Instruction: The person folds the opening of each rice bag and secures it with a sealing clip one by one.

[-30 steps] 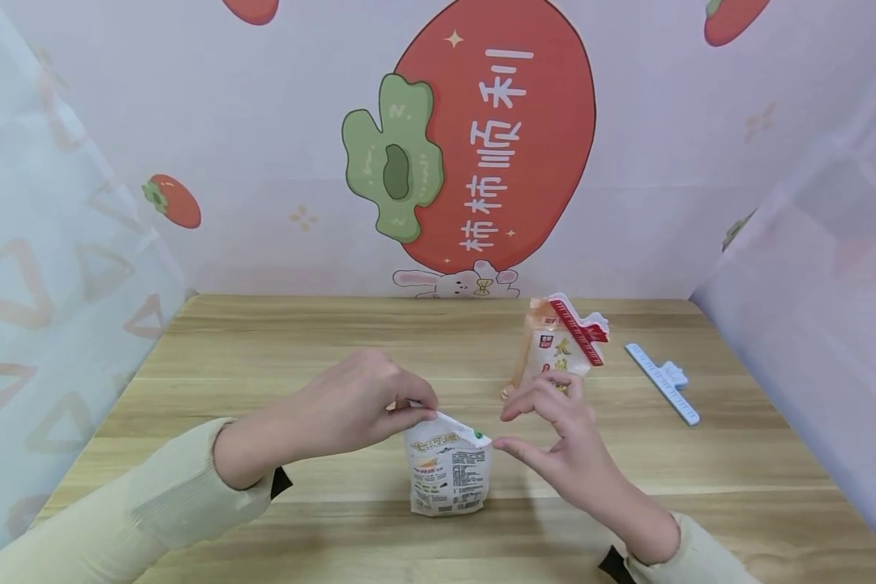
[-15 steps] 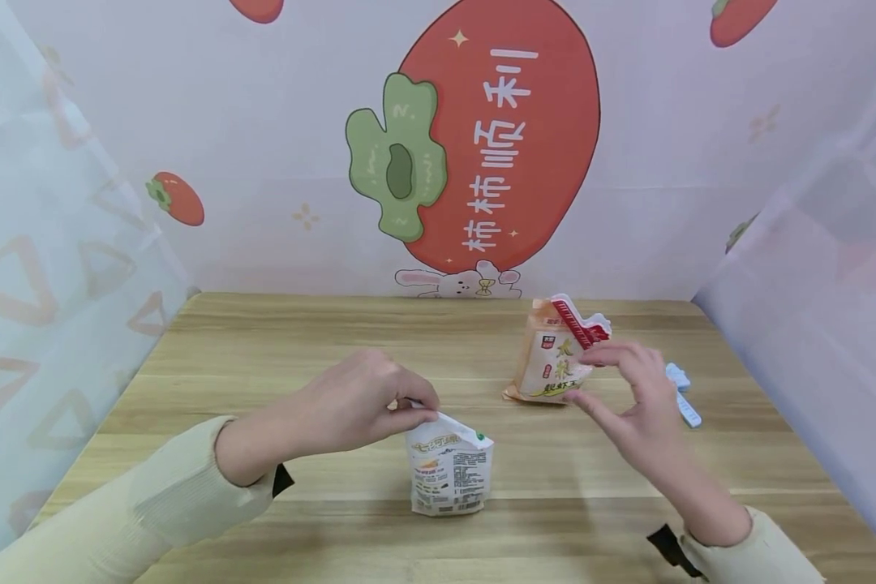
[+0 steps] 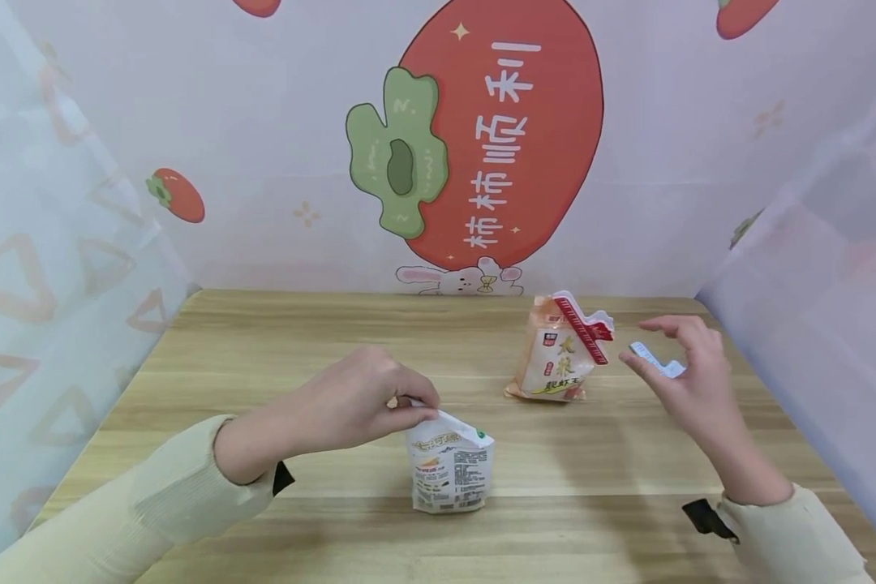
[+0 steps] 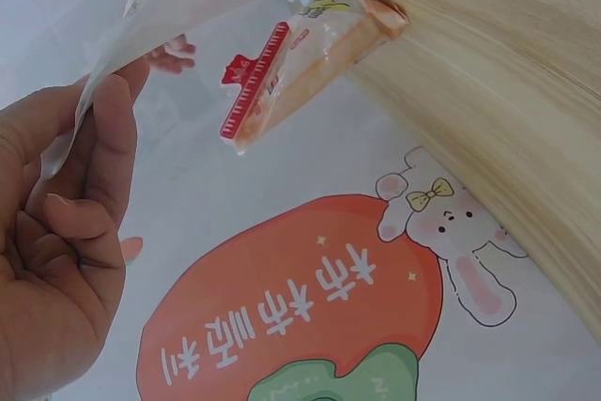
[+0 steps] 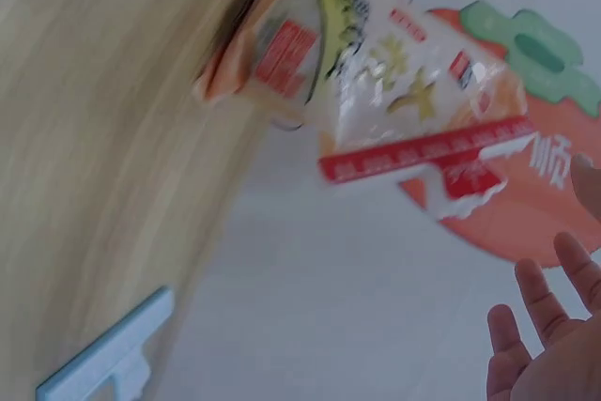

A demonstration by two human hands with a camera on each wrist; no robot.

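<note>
Between thumb and fingers, my left hand pinches the folded top edge of a white printed food bag, which stands upright on the table. The left wrist view shows the same hand gripping the bag's edge. My right hand hovers in front of a light blue bag clip, thumb and fingers apart and nothing held. Part of that clip is hidden behind the hand in the head view. In the right wrist view the blue clip lies on the table, away from the spread fingers.
An orange and white food bag stands on the table at the back right, a red bag clip slanted across its top corner. A printed backdrop rises behind the wooden table, with fabric walls at both sides.
My right hand has left the white bag's folded corner and moved right, past the orange bag, to the blue clip. My left hand keeps its hold on the white bag.
</note>
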